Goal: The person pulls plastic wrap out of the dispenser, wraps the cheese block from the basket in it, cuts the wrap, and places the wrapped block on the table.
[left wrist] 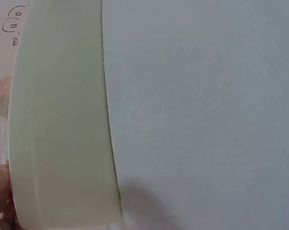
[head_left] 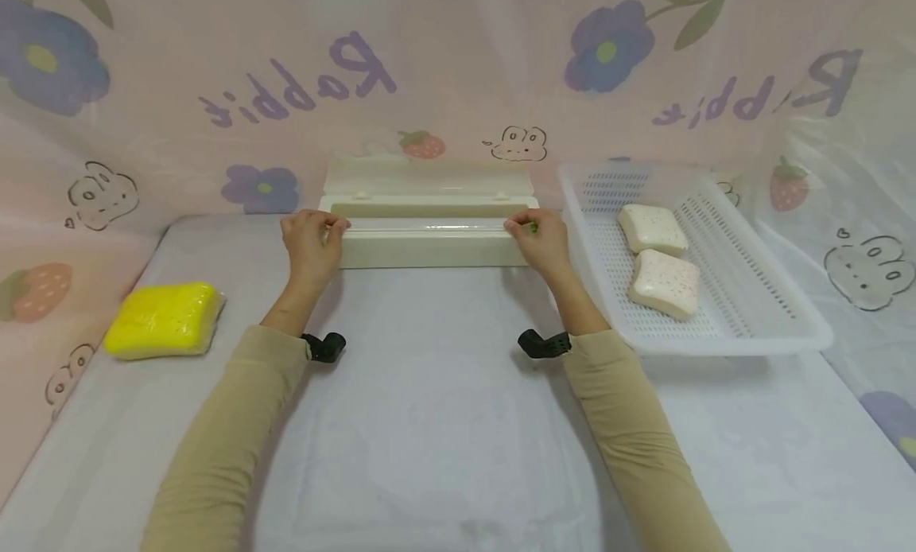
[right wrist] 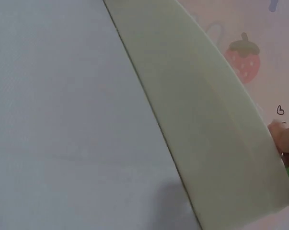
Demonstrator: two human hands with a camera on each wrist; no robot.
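A long cream cling film dispenser (head_left: 432, 252) lies across the back of the table with its lid (head_left: 429, 178) raised. Clear cling film (head_left: 458, 224) stretches along its opening. At the left end, my left hand (head_left: 311, 240) pinches the film's edge between thumb and fingers. My right hand (head_left: 545, 240) does likewise at the right end, beside a small green piece (head_left: 533, 227). Both wrist views mostly show the dispenser's front wall (left wrist: 67, 124); only fingertips (right wrist: 280, 135) appear at the edge there, and their grip is partly hidden.
On the right stands a white plastic basket (head_left: 723, 345) with two speckled, pale square blocks (head_left: 653, 229) inside. A yellow wrapped block (head_left: 164, 320) lies at the left. White cloth (head_left: 436, 425) covers the table, and a printed curtain (head_left: 458, 75) hangs behind.
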